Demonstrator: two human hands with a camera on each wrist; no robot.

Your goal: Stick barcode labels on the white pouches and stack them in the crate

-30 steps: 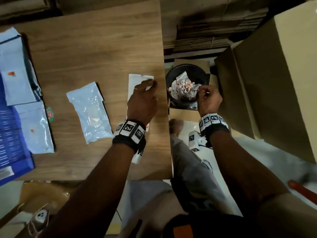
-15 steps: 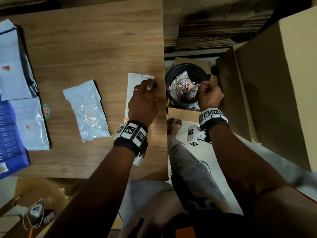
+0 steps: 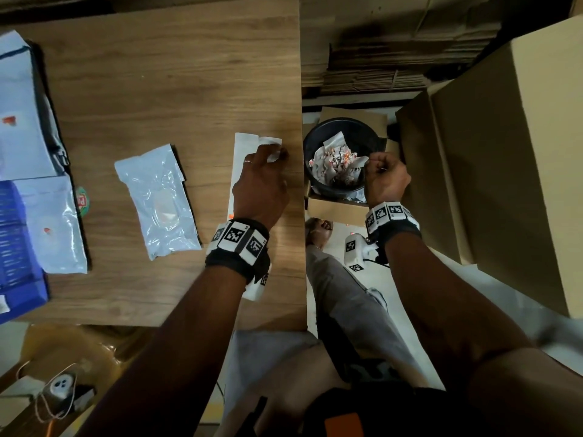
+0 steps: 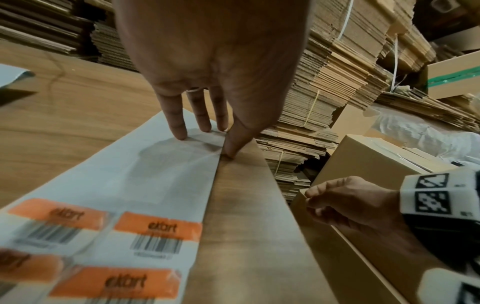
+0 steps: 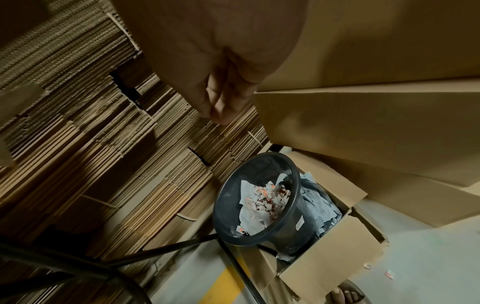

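A white label sheet (image 3: pixel 243 149) lies along the table's right edge, with orange barcode labels (image 4: pixel 158 228) on its near part. My left hand (image 3: pixel 271 154) rests on the sheet's far end; in the left wrist view its fingers (image 4: pixel 179 131) are straight and press the sheet, with the thumb at the sheet's edge. My right hand (image 3: pixel 378 171) hovers over the right rim of a black bin (image 3: pixel 315 143), fingers curled, with nothing visible in them. One white pouch (image 3: pixel 157 200) lies flat on the table, left of the sheet. A blue crate (image 3: pixel 15 247) sits at the far left.
Labelled white pouches (image 3: pixel 53 228) lie on and beside the crate. The bin (image 5: pixel 226 185) holds torn label scraps and stands in a low carton on the floor. A large cardboard box (image 3: pixel 504 152) fills the right. Stacks of flattened cartons (image 4: pixel 324 102) rise behind the table.
Both hands have stayed almost in place. The right hand has shifted slightly over the bin's rim, and the left hand is still on the label sheet.
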